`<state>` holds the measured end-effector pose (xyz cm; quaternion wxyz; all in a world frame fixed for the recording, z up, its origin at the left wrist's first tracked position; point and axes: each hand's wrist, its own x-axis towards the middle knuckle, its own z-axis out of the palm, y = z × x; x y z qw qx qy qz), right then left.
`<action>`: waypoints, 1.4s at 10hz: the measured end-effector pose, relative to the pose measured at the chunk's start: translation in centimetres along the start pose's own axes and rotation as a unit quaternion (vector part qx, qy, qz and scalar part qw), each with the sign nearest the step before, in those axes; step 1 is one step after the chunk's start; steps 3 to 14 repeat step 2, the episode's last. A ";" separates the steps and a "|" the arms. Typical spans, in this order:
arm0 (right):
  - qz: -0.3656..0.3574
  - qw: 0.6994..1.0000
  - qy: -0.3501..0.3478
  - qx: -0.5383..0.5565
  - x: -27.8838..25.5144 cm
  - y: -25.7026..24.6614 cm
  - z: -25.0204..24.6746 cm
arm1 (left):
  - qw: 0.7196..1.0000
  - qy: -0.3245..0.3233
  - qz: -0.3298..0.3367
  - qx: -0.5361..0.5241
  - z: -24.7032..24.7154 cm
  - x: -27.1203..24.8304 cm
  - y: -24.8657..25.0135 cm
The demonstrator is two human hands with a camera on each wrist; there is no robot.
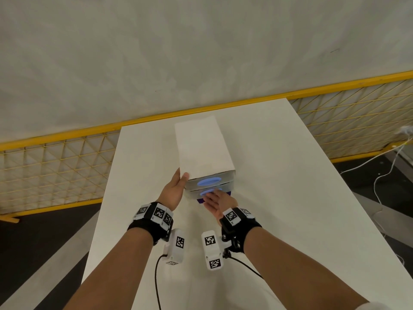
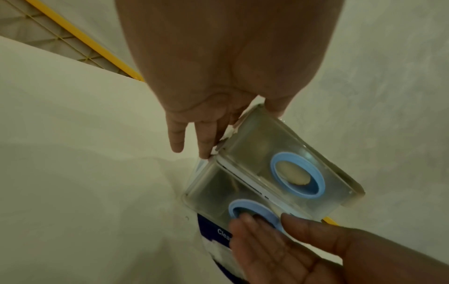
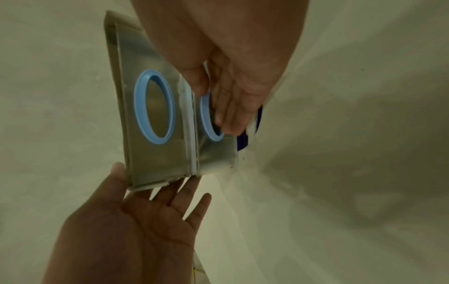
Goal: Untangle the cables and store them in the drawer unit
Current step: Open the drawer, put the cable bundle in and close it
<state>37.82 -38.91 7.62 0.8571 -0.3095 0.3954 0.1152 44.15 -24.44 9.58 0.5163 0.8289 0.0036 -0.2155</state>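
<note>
- Both forearms reach forward over the white table [image 1: 279,166], each wrist wrapped in a black band carrying tagged white camera blocks.
- Left hand [image 1: 173,191] stands on edge against the left side of the drawer unit [image 1: 202,144]: the straight fingers [image 2: 204,134] lie flat along its side wall, and the thumb lies on the front top corner.
- Right hand [image 1: 220,201] is turned palm up with fingers nearly straight; its fingertips [image 2: 245,221] reach into the blue ring handle of the lower drawer [image 2: 218,194], with the thumb beside the ring.
- Two clear-fronted drawers are stacked in the unit, each with a blue oval ring; the upper drawer [image 2: 289,153] sits flush, and the lower one stands slightly forward of it.
- What the drawers hold cannot be made out through their cloudy fronts.
- A dark blue label [image 2: 215,228] with white lettering shows under the lower drawer.
- A yellow mesh fence [image 1: 55,162] runs behind the table.
</note>
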 end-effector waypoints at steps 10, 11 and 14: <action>0.038 0.977 -0.067 -0.198 -4.8 -1.9 -2.9 | 0.999 0.040 -0.011 0.009 -0.9 -2.5 -0.1; 0.038 0.977 -0.067 -0.198 -4.8 -1.9 -2.9 | 0.999 0.040 -0.011 0.009 -0.9 -2.5 -0.1; 0.038 0.977 -0.067 -0.198 -4.8 -1.9 -2.9 | 0.999 0.040 -0.011 0.009 -0.9 -2.5 -0.1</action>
